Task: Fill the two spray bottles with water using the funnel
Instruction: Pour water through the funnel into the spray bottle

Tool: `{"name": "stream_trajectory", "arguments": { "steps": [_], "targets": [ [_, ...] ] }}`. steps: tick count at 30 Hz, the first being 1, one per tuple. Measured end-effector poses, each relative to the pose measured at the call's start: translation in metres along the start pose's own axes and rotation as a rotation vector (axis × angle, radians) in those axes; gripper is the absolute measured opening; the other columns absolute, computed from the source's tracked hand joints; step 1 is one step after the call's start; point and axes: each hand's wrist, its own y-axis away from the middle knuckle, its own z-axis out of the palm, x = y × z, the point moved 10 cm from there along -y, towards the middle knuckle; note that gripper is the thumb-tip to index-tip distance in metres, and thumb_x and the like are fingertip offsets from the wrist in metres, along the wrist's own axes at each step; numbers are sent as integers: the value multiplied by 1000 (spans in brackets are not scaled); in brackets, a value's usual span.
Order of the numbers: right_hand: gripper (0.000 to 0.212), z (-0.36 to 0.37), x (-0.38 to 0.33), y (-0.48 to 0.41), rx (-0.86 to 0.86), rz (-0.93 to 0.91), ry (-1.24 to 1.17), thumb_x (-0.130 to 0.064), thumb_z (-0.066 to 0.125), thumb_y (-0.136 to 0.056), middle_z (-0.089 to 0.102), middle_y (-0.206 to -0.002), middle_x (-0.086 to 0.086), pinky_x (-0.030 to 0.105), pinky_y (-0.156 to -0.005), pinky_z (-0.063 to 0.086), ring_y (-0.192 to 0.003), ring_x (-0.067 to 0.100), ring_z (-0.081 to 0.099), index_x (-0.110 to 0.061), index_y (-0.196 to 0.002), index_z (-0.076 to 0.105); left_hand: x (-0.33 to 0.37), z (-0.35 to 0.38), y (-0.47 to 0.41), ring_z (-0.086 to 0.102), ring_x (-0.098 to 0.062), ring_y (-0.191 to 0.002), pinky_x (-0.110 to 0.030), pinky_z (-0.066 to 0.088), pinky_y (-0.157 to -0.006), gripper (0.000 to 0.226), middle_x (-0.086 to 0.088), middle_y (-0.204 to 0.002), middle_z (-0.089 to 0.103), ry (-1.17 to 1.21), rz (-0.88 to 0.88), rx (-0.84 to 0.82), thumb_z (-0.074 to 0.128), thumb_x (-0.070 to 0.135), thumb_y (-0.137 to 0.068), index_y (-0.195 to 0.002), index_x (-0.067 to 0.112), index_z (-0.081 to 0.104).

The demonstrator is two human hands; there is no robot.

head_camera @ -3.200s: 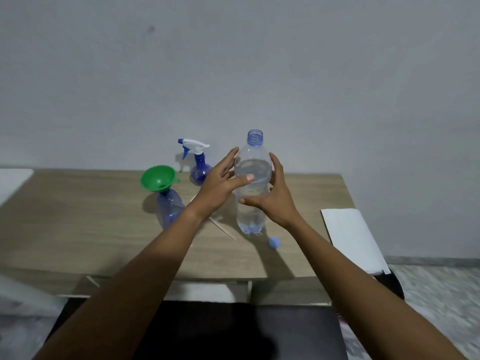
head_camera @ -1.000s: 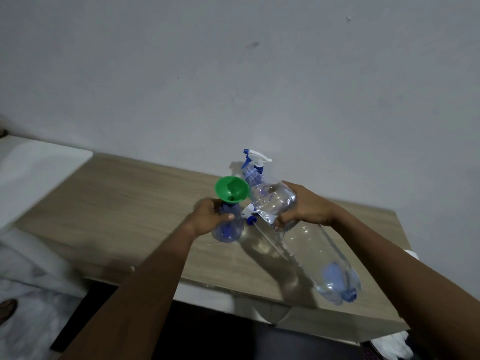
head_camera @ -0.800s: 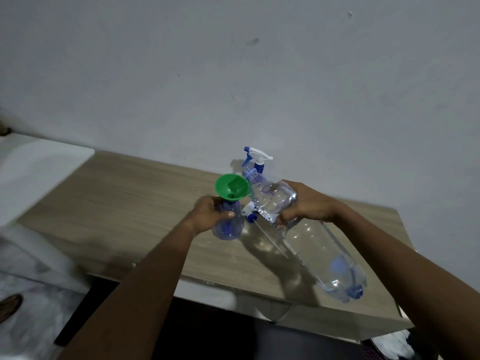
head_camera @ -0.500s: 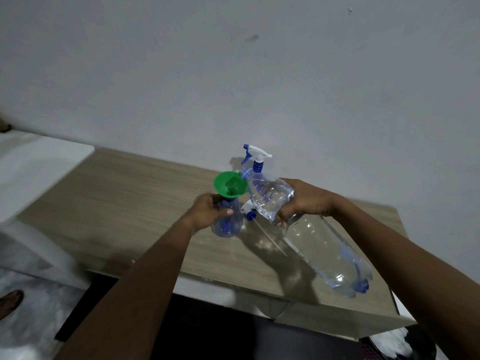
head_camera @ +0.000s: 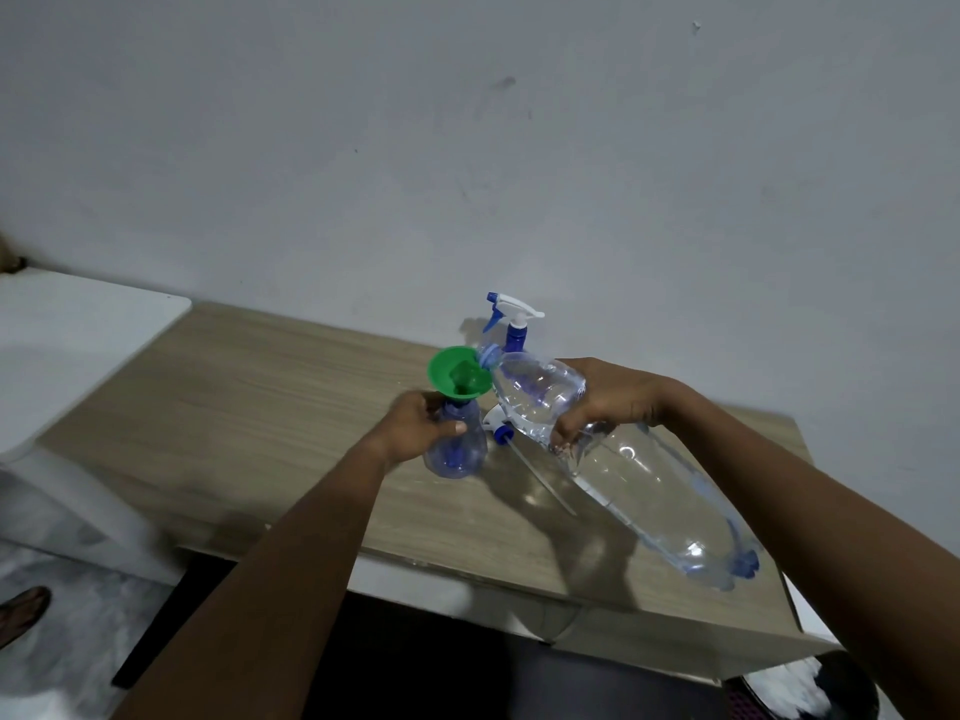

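The left hand [head_camera: 415,428] is wrapped around the neck of the small blue spray bottle [head_camera: 456,449], which stands on the wooden table [head_camera: 249,407] with its top off. The green funnel [head_camera: 458,379] sits in that bottle's neck. The right hand [head_camera: 605,402] grips the big clear water bottle [head_camera: 623,459] near its shoulder and holds it tilted far over, mouth at the funnel's rim and base raised toward the camera. The water inside is pooled at the mouth end, so pouring looks to be under way, though no stream can be made out.

By my reading, bottle 1 is in the middle of being filled; how high its water stands cannot be told through the blue plastic. Its spray head [head_camera: 498,428] lies on the table just right of it, with the dip tube trailing toward the near edge. The 2nd spray bottle [head_camera: 514,324] stands behind the funnel near the wall with its trigger head on, so it looks untouched.

Left to do, as I judge it: finish this pour, screw the loose head back on, open the 2nd bottle, move the funnel over, fill and close it
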Motion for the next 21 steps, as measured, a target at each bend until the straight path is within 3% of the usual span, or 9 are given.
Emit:
{"name": "stream_trajectory", "arguments": {
  "steps": [7,10,13,16,21],
  "targets": [
    [64,0,2,-2,-26,32,22,-32,85,-59,72,-105,21,58,-79,59,-83,26,68,-14,-116,63,2,1,2,65,-35,-116,-55,48,-106,53,-14,-117,73,2,6,-7,83,25,-59,-110,16,69],
    [66,-1,3,-2,-43,51,45,-33,83,-61,72,-100,22,49,-72,62,-77,23,65,-11,-120,63,3,2,3,65,-38,-116,-56,49,-105,54,-16,-117,73,19,9,-8,85,27,-56,-108,17,70],
    [66,-3,5,-2,-45,69,44,-35,84,-60,70,-106,25,51,-76,62,-79,25,66,-13,-118,63,2,1,4,66,-36,-116,-55,49,-105,58,-13,-117,73,34,7,-14,85,34,-53,-108,19,71],
    [66,-3,6,-3,-50,81,38,-33,84,-61,70,-107,27,41,-72,60,-77,24,64,-11,-120,63,3,1,3,67,-33,-115,-54,50,-105,55,-11,-116,74,16,8,-22,86,32,-55,-107,21,71],
    [52,-6,7,-4,-45,92,48,-28,86,-68,72,-105,23,39,-68,61,-79,26,70,-17,-113,63,1,0,2,68,-28,-114,-51,50,-105,51,-7,-116,74,0,-10,-11,84,24,-61,-110,20,70]
  ]
}}
